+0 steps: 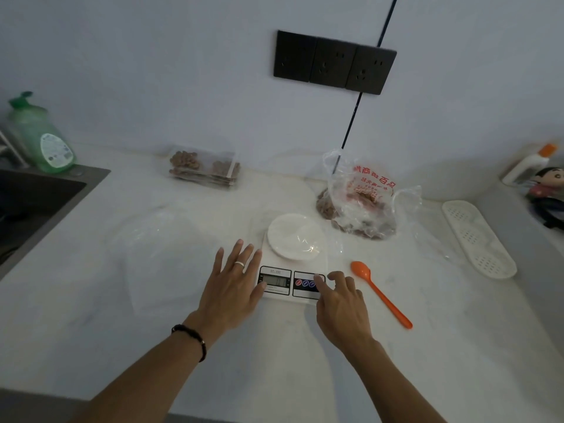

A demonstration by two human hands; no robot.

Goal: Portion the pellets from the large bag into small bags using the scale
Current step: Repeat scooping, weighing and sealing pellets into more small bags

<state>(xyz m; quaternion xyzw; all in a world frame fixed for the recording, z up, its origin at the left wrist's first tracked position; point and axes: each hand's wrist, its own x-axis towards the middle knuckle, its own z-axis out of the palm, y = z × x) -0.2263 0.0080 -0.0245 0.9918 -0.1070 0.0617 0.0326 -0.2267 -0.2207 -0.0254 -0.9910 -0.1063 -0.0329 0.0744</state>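
1. Centrally, a small white digital kitchen scale (293, 270) sits on the pale marble-look counter (274, 346), a clear plastic wrap lying over its round white weighing plate (295, 236)
2. The left hand (233, 285) lies flat with fingers spread, its thumb touching the scale's left edge beside the display
3. The right hand (341, 303) has its forefinger on the scale's buttons, the other fingers loosely curled
4. Just right lies an orange plastic spoon (380, 293)
5. Farther right, the large clear bag of brown pellets (360, 199) slumps; small filled bags (203, 167) rest far left by the wall
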